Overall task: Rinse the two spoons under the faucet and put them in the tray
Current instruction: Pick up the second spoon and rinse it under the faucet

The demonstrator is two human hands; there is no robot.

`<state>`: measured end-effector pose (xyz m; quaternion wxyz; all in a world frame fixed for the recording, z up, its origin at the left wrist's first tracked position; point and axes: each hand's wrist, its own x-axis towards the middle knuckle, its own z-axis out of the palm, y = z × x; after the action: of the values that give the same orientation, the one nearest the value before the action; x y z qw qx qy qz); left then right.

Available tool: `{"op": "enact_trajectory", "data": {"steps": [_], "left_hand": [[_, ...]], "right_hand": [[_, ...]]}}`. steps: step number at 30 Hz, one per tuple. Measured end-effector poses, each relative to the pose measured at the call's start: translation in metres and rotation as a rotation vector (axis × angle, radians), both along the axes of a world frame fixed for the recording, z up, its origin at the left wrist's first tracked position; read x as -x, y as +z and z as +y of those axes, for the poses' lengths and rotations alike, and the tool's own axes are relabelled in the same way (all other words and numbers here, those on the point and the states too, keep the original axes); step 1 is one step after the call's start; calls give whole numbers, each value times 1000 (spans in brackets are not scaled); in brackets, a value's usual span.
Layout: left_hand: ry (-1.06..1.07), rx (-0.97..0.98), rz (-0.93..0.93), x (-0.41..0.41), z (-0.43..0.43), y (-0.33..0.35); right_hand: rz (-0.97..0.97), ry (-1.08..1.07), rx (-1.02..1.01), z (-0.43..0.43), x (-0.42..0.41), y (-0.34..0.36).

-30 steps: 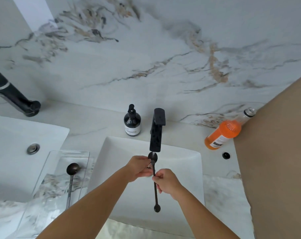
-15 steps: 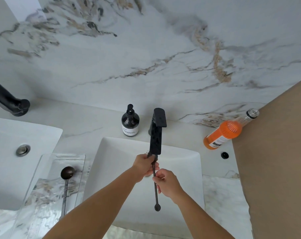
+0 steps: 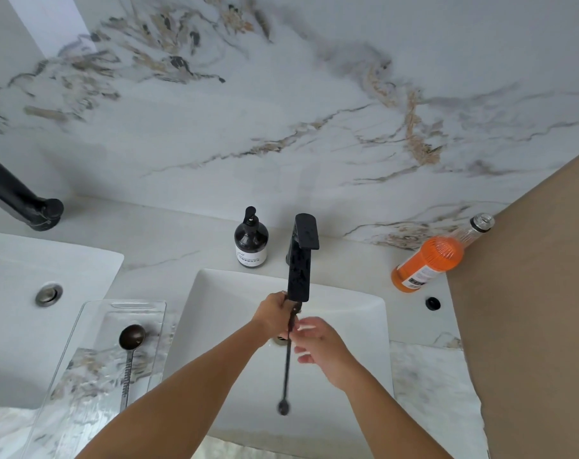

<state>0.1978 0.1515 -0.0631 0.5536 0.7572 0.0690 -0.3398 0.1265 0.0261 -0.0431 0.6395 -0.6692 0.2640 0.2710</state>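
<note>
Holding a black long-handled spoon [image 3: 287, 359] just under the spout of the black faucet [image 3: 300, 260], the left hand [image 3: 274, 314] is clenched round the spoon's upper end, so the bowl is hidden behind the fingers and the faucet. The handle hangs toward the near side over the white sink [image 3: 364, 313], its round end blurred. The right hand [image 3: 321, 347] is just right of the handle with fingers spread and loose; it is blurred, and whether its fingertips touch the handle cannot be told, but its grip is released.

To the left of the sink, a clear tray [image 3: 82, 342] lies on the marble tabletop [image 3: 430, 385]. A second spoon [image 3: 130, 346] rests inside the tray, bowl at the far end and handle pointing near.

At the far edge of the tabletop a dark pump bottle [image 3: 251, 241] stands just left of the faucet base. An orange bottle [image 3: 430, 260] leans at the right, its clear cap against the wall corner. A second sink [image 3: 32, 260] with a metal drain sits at the far left, with another black faucet [image 3: 16, 197] beyond it.
</note>
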Motion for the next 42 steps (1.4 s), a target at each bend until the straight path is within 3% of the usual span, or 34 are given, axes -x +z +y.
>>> {"op": "enact_trajectory", "data": {"steps": [3,7,11,13,16,20,23,30,34,36,39,42], "left_hand": [[-24,140,85,3,0,5],[-52,388,196,9,13,7],[-10,287,123,22,19,5],[15,104,63,29,18,4],[-16,-75,-32,43,19,-1],[81,155,68,55,23,-4],[119,270,139,61,22,-3],[281,268,206,67,21,-10],[311,339,262,54,20,-7],[287,388,306,49,15,-3],[276,431,341,46,8,4],[283,413,333,49,3,7]], "right_hand": [[-3,-152,-249,-4,-16,10],[-92,-201,-1,6,-25,9],[-96,-297,243,8,-35,5],[-124,-323,341,7,-44,7],[-105,-300,316,7,-58,12],[-86,-182,193,7,-58,10],[-63,-212,242,5,-52,7],[-190,47,503,-10,-50,33],[-632,39,842,-24,-57,76],[-812,232,861,-15,-59,99],[-811,557,888,0,-58,113],[-695,657,978,-2,-56,107]]}}
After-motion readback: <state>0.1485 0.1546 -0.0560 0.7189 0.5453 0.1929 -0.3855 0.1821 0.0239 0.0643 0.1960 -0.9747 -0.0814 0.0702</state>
